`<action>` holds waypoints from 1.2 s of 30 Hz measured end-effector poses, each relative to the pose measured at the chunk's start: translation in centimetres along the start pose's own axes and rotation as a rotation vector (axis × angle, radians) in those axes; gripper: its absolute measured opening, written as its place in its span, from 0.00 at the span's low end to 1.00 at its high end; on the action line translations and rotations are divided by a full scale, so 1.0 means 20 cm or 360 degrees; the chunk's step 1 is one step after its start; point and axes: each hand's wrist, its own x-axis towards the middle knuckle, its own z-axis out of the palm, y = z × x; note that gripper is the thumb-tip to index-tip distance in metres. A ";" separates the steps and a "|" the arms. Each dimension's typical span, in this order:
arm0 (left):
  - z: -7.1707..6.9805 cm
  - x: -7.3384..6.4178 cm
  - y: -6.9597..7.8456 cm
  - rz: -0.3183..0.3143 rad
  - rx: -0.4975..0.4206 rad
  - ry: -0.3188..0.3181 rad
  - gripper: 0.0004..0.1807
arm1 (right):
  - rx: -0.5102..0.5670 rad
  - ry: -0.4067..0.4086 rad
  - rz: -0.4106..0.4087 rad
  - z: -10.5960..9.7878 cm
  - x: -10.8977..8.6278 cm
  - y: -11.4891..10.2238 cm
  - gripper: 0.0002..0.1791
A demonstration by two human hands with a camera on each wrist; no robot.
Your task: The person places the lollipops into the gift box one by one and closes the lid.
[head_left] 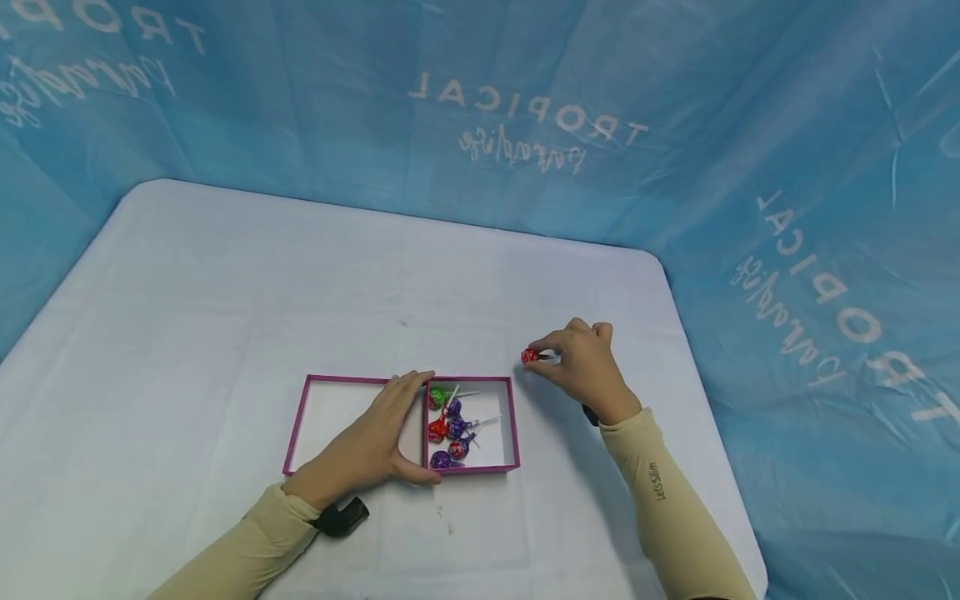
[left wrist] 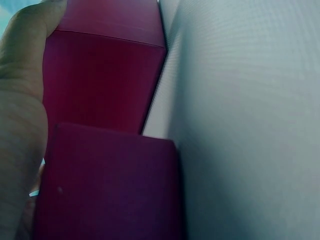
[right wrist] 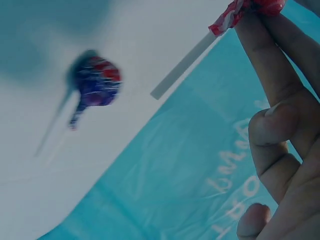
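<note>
My left hand (head_left: 375, 437) spans a shallow magenta-rimmed box (head_left: 514, 425), thumb at its front wall and fingers at its back wall. Inside lie several wrapped lollipops, among them a green one (head_left: 437, 398), a red one (head_left: 437, 431) and a purple one (head_left: 441, 460). In the left wrist view, the thumb (left wrist: 25, 55) lies along the maroon box wall (left wrist: 105, 80). Right of the box, above the table, my right hand (head_left: 588, 362) pinches a red-wrapped lollipop (head_left: 529, 356); its white stick (right wrist: 182, 65) shows in the right wrist view.
A second magenta-rimmed box part (head_left: 297, 425) adjoins the first on the left, partly under my left hand. A purple-and-red lollipop (right wrist: 99, 82) lies on the white cloth in the right wrist view. Blue printed curtains (head_left: 525, 192) surround the white-covered table (head_left: 225, 275).
</note>
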 end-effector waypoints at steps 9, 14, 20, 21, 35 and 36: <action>0.00 0.00 -0.01 -0.0006 0.0018 0.0006 0.72 | -0.0053 0.0127 -0.0145 -0.03 0.03 -0.13 0.15; 0.00 0.00 -0.01 -0.0013 0.0011 -0.0010 0.72 | -0.0088 0.0171 -0.0222 -0.04 0.02 -0.20 0.15; 0.00 0.00 0.00 -0.0039 0.0010 -0.0016 0.72 | -0.0141 0.0219 -0.0324 -0.04 0.02 -0.28 0.13; 0.00 0.00 0.00 -0.0039 0.0009 -0.0016 0.72 | -0.0146 0.0216 -0.0336 -0.03 0.01 -0.29 0.13; 0.00 -0.01 -0.01 -0.0005 -0.0006 -0.0005 0.73 | -0.0126 0.0100 -0.0406 0.02 -0.04 -0.43 0.13; 0.00 -0.01 0.00 -0.0002 -0.0005 0.0000 0.72 | -0.0137 0.0084 -0.0414 0.02 -0.05 -0.44 0.13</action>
